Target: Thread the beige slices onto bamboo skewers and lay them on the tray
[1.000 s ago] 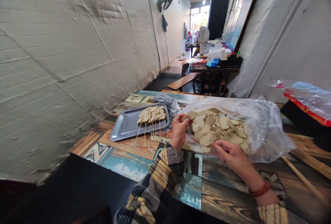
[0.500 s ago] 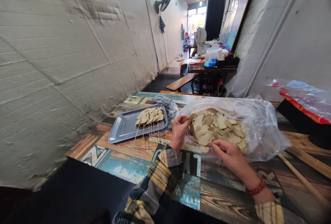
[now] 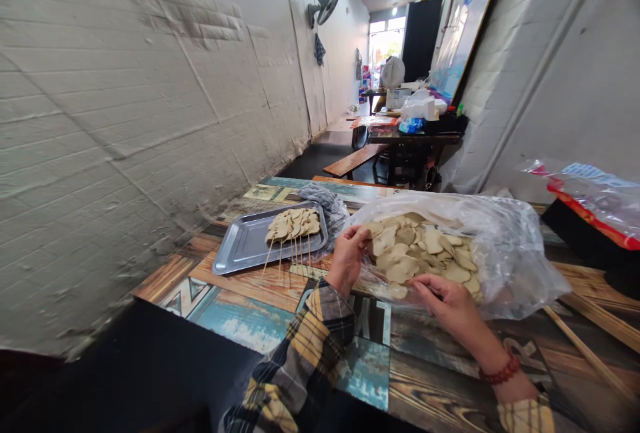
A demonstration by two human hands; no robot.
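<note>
A clear plastic bag (image 3: 505,253) lies open on the table, full of pale round food slices (image 3: 425,253). My left hand (image 3: 347,256) is at the bag's mouth, fingers pinched on one slice (image 3: 373,228). My right hand (image 3: 445,299) rests at the bag's near edge with fingers curled; what it holds I cannot make out. To the left a metal tray (image 3: 245,246) carries several slices threaded on thin wooden skewers (image 3: 293,233), their sticks pointing toward me.
The painted wooden table (image 3: 250,316) ends at a dark drop on the left, beside a white brick wall. A crumpled bag (image 3: 325,196) lies behind the tray. Long sticks (image 3: 585,346) and a red-trimmed package (image 3: 595,199) sit at right. Benches and another table stand down the corridor.
My left hand has shifted slightly at the bag's mouth, still pinching a slice. My right hand stayed at the bag's near edge. The view wobbled a little.
</note>
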